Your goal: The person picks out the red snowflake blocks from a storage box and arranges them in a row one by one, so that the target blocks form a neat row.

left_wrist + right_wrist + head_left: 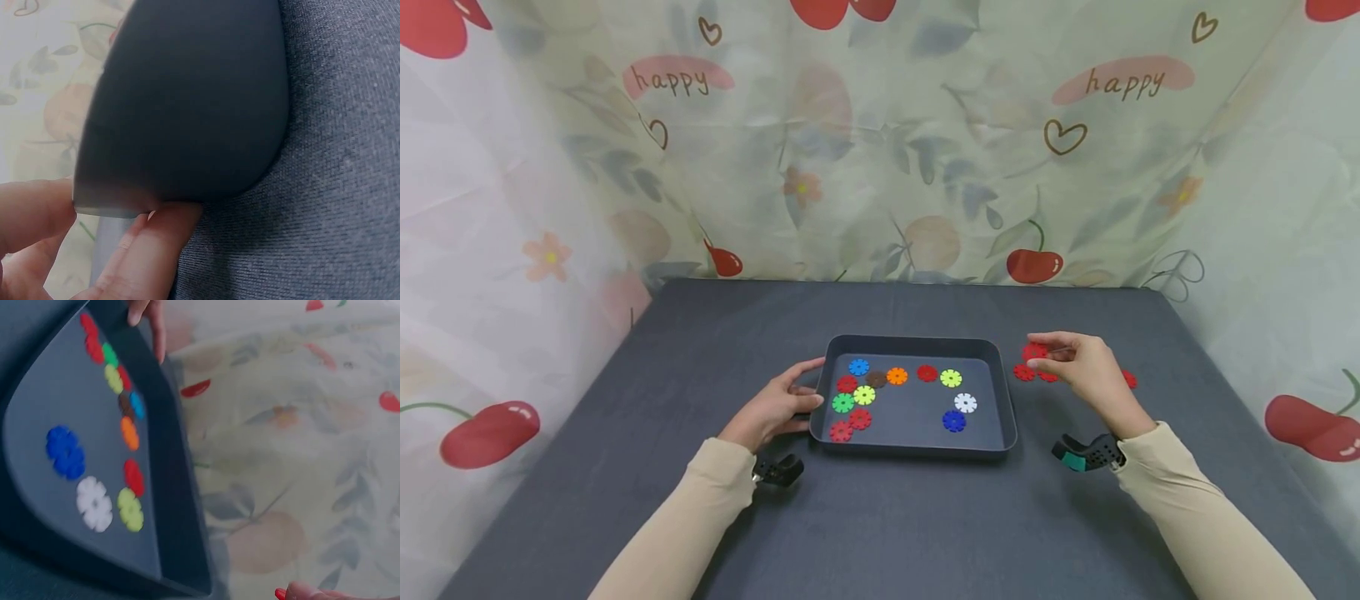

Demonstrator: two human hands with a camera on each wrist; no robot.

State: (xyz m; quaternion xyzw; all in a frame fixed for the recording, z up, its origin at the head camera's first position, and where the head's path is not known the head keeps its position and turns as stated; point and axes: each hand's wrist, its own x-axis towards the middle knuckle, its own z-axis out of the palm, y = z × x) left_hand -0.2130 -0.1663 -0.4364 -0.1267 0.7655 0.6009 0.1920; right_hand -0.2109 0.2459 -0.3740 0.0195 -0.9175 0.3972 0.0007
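A dark rectangular tray (pixel 910 452) lies on the table, holding several small notched plastic discs in blue, green, yellow, orange, brown, white and red. At its left end my left hand (pixel 777 406) grips the rim; in the left wrist view the fingers (pixel 153 250) meet the outer wall low down. Right of the tray, my right hand (pixel 1086 367) pinches a red notched disc (pixel 1035 351) between thumb and fingers, over more red discs (pixel 1024 372) on the table. Only a sliver of the red disc (pixel 280 593) shows beside the fingertips in the right wrist view.
A lone red disc (pixel 1129 379) shows beyond the right hand's far side. The dark grey cloth-covered table (pixel 895 533) backs onto a patterned curtain (pixel 880 167), with more curtain at both sides. Dark straps (pixel 1088 452) sit at the wrists.
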